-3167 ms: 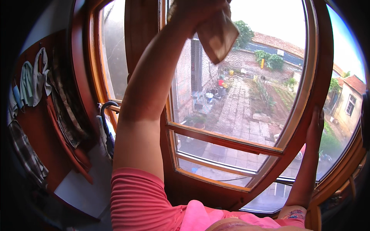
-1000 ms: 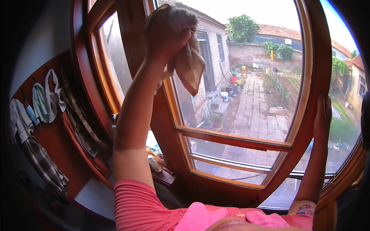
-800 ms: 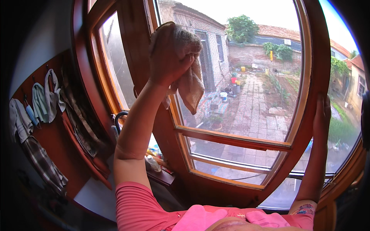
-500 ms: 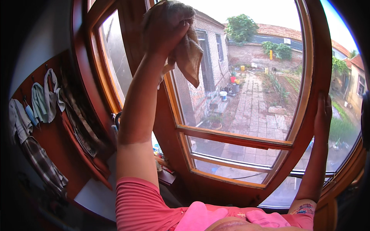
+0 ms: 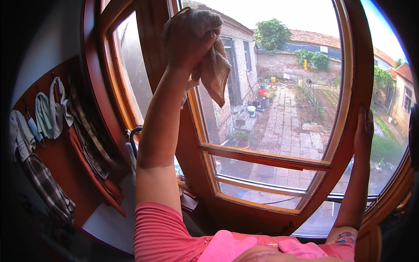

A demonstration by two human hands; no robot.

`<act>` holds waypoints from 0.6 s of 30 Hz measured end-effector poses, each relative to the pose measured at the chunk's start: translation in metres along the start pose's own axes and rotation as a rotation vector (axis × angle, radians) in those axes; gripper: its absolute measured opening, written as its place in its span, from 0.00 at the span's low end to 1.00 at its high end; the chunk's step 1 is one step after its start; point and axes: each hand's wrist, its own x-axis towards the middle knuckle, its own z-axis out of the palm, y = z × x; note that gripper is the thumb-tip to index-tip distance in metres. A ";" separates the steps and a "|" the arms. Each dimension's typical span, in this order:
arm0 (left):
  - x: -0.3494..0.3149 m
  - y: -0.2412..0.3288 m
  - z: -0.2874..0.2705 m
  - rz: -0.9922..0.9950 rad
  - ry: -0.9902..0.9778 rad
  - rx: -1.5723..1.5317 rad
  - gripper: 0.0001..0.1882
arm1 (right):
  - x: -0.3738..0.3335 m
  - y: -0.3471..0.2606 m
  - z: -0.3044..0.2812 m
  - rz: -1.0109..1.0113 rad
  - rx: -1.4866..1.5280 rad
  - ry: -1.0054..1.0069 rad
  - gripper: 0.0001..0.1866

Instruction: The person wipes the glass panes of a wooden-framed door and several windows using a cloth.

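My left hand (image 5: pixel 185 46), raised high, is closed around a tan cloth (image 5: pixel 216 76). The cloth bunches above the fist and a corner hangs down in front of the glass. It lies against the upper left part of a reddish-brown wooden window sash (image 5: pixel 262 155). My right hand (image 5: pixel 363 129) grips the sash's right edge at mid-height; some of its fingers are hidden by the frame. Both arms are stretched out, with pink sleeves at their lower ends.
Clothes (image 5: pixel 43 118) hang from hooks on a brown board at the left. A second window pane (image 5: pixel 133 65) stands beside the sash. Small items sit on a ledge (image 5: pixel 187 198) below my left arm. Through the glass show a paved path (image 5: pixel 281 118), brick walls and plants.
My left hand and the cloth have moved slightly downward along the sash's left side. My right hand keeps its place on the edge.
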 end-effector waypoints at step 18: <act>-0.015 -0.003 -0.007 -0.072 -0.094 -0.012 0.38 | 0.002 0.010 -0.005 0.002 -0.001 -0.005 0.25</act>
